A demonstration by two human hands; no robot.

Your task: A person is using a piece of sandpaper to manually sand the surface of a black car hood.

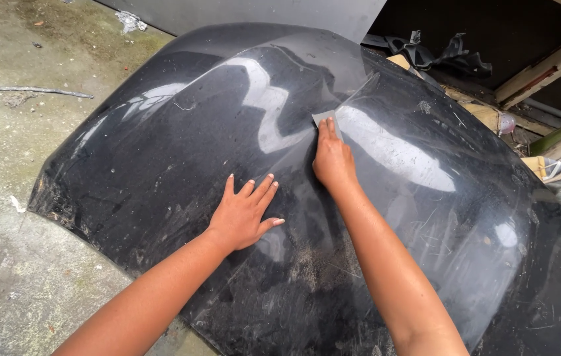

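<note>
Head view, looking down: black hood (181,165) lies on concrete floor (23,277), glossy, curved, sky reflections across the top, dust and fine scratches toward the near edge, chipped dirt along the left rim. Left hand (244,214) is flat on the hood, palm down, fingers spread, thumb out to the right, gripping nothing, just resting on the panel roughly mid-surface. Right hand (333,158) is further up and right of it, fingers together and extended, pressing a small grey sandpaper piece (325,117) against the hood; only the paper's top edge shows past the fingertips, rest is under the hand. Can't tell whether the paper is pinched or only pressed flat. A crease line in the panel runs up from just beside the fingertips toward the far edge. Hands are near each other but apart, both forearms coming in from the bottom of frame. Around it: grey panel (260,13) leaning beyond the hood's far edge, stick (30,91) on the floor at upper left, well apart from the hood, black scraps (438,56) and wood planks (544,69) at upper right, more clutter along the right edge, too jumbled to identify.
</note>
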